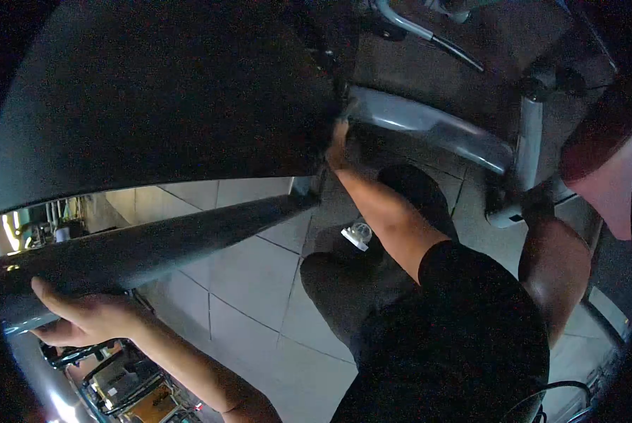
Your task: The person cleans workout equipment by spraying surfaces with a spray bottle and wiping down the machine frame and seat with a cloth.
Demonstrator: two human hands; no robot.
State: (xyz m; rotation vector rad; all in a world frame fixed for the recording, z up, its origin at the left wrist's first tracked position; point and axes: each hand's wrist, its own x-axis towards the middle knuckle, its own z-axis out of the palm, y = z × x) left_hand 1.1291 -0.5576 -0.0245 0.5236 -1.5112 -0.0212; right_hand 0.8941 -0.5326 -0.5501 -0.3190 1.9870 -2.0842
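Note:
My left hand [94,319] grips the lower left end of a long dark metal beam [168,236], thumb over its face and fingers curled beneath. Beyond the beam a large dark panel [168,106] fills the upper left. My right hand [338,146] reaches to the right edge of that panel, beside a curved grey metal tube [429,121]. Shadow and the panel's edge hide most of its fingers, so its grip is unclear. Under my right forearm, a small white object with a clear dome [358,235] shows against dark cloth.
Light floor tiles [252,296] lie below the beam. An upright grey post [530,141] meets the curved tube at the right. Near it are reddish cloth [601,176] and bare skin [559,264], apparently another person's. Metal frames [122,381] and clutter stand at the lower left.

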